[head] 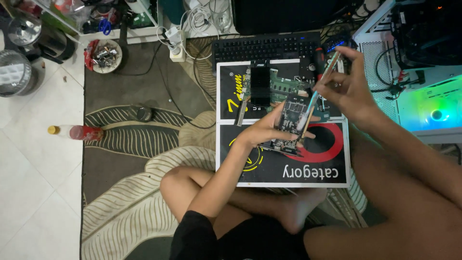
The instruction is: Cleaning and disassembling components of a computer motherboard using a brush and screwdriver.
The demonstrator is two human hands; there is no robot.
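Circuit board (290, 126) gripped by left hand (263, 131) over black mat (284, 166); right hand (347, 86) grips brush (313, 102).

Dark circuit board (290, 123) tilted above black mat, slim brush (318, 86) bristles on it

left hand (262, 131) holds circuit board (288, 126) | right hand (344, 86) brush (317, 89) (bristles on board)

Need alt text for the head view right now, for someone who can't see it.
A person sitting cross-legged on a patterned rug holds a small circuit board in the left hand while the right hand holds a brush against it. Below lies a black printed board, with a larger green circuit board and a keyboard beyond.
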